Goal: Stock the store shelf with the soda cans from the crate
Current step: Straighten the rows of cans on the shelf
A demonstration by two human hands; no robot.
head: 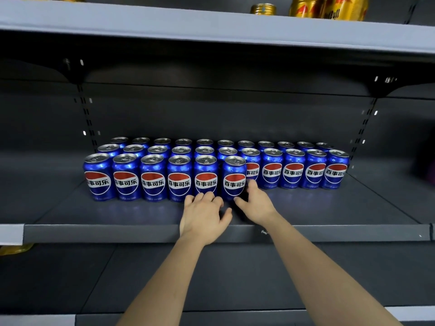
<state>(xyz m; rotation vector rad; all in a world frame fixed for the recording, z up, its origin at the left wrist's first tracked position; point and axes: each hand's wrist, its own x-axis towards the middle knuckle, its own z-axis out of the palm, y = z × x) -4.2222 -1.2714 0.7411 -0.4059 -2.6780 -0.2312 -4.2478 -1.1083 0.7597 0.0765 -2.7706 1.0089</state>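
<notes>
Front can: upright, long axis vertical, logo facing me; blue, with a red-white-blue roundel, white Chinese lettering and a silver top.
Place: sixth in the front row of soda cans, three rows deep on the grey shelf.
Right hand: I see thumb and fingers curled round its lower right side.
Left hand: palm down, fingers relaxed at the neighbouring can's foot, holding nothing.
Above: gold cans on the upper shelf.
</notes>
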